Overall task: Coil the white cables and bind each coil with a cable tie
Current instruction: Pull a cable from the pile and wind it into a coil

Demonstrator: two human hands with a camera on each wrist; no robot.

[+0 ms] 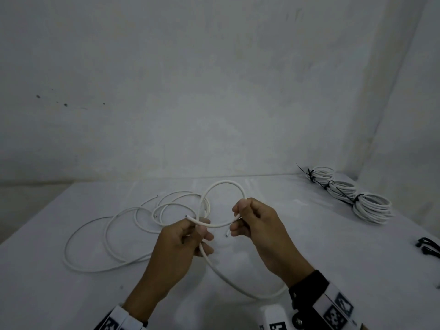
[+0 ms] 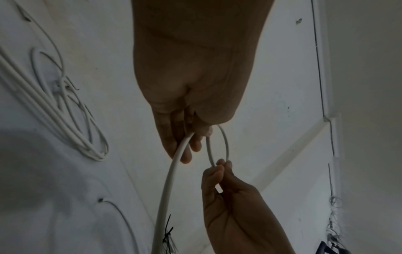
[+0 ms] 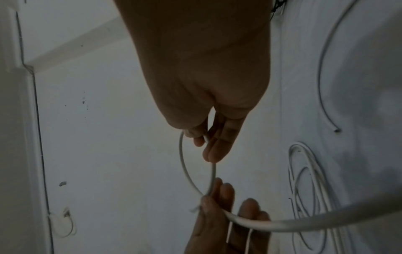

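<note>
White cable [image 1: 223, 184] held up over the table [image 1: 309, 258], one loop formed between both hands. Left hand [image 1: 181, 239] pinches the crossing point of the loop, thumb and forefinger closed on it; a short free end pokes out just past the left fingers [image 1: 204, 231]. Right hand [image 1: 257, 225] grips the opposite side of the loop, fingers curled round it (the wrist views confirm both pinches, cable passing between thumb and fingertips on each side).

Key relation: the loop stands roughly upright and arches away from the person, with its plane running left to right between the two hands. From the left hand's pinch the running length drops down, sweeps under the right wrist in a wide arc near the table edge, and rises to the right hand. Judgement: the next turn has to come from that slack, so the right hand is nearer the feed and the left hand serves as the anchor where turns gather.

Other loose cables [image 1: 107, 234] lie sprawled on the table to the left, beyond the left hand, not touching the held loop as far as can be told. Three finished coils [image 1: 371, 207] sit in a row at the far right, each bound with a black tie. More black cable ties [image 1: 428, 248] lie at the right edge, well apart from both hands.
</note>
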